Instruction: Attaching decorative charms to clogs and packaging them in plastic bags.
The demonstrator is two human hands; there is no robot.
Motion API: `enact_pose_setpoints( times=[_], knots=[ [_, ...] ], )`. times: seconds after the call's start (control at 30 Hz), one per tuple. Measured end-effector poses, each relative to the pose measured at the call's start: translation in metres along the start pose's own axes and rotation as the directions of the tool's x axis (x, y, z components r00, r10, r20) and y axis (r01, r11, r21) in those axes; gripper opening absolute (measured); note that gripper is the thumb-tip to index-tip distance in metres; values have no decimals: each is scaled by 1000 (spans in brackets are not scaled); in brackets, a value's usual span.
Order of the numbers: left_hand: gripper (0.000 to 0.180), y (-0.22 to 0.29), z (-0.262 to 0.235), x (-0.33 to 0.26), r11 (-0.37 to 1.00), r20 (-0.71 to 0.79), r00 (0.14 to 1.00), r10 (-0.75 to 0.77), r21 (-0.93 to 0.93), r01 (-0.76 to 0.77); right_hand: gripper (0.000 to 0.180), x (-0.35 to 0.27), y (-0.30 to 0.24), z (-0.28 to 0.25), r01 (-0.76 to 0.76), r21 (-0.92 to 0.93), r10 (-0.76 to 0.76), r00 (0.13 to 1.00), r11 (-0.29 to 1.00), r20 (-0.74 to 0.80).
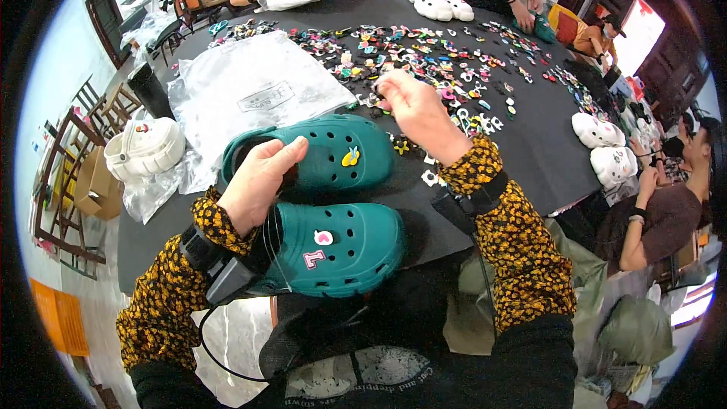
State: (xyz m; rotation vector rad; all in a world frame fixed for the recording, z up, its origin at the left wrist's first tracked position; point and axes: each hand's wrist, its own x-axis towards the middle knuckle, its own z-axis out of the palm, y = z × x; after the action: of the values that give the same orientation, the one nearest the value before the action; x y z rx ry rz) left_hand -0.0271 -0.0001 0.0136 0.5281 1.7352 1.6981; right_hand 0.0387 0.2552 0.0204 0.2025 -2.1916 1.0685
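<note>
Two dark green clogs with holes in their tops lie side by side in front of me. The far clog (303, 153) carries a yellow charm (351, 157); my left hand (261, 182) grips it at its foot opening, thumb on the upper. On the near clog (356, 246) sit a white charm with a pink heart (323, 238) and a pink letter-shaped charm (313, 260). Over the loose charms beyond the clogs, my right hand (416, 110) is closed in a pinch. What its fingertips hold, if anything, I cannot make out.
Many small colourful charms (469, 68) are scattered over the dark table (545, 151). A clear plastic bag (250, 91) lies at the left, near a white clog (144, 148). More white clogs (612, 151) stand at the right edge. Other people work around the table.
</note>
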Motion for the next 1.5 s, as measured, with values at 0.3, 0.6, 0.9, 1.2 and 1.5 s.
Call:
enact_pose_setpoints(
  times=[0.3, 0.6, 0.9, 1.2, 1.5],
  knots=[
    [27, 2, -5, 1, 989, 13, 989, 145, -27, -144, 16, -17, 55, -32, -386, 35, 387, 919, 922, -73],
    [30, 15, 3, -8, 984, 54, 996, 68, 160, -76, 25, -6, 61, -62, -394, 259, 455, 855, 882, -248],
    [30, 11, 0, -6, 977, 12, 1000, 28, 213, -30, 22, -29, 84, -59, -445, 348, 550, 775, 825, -313],
    [30, 15, 1, -9, 953, -28, 1000, 8, 303, 1, 22, -41, 82, -73, -373, 454, 536, 785, 809, -310],
    [28, 10, -8, -5, 946, 7, 1000, 23, 324, -24, 15, -43, 77, -78, -422, 360, 512, 834, 832, -207]
  ],
)
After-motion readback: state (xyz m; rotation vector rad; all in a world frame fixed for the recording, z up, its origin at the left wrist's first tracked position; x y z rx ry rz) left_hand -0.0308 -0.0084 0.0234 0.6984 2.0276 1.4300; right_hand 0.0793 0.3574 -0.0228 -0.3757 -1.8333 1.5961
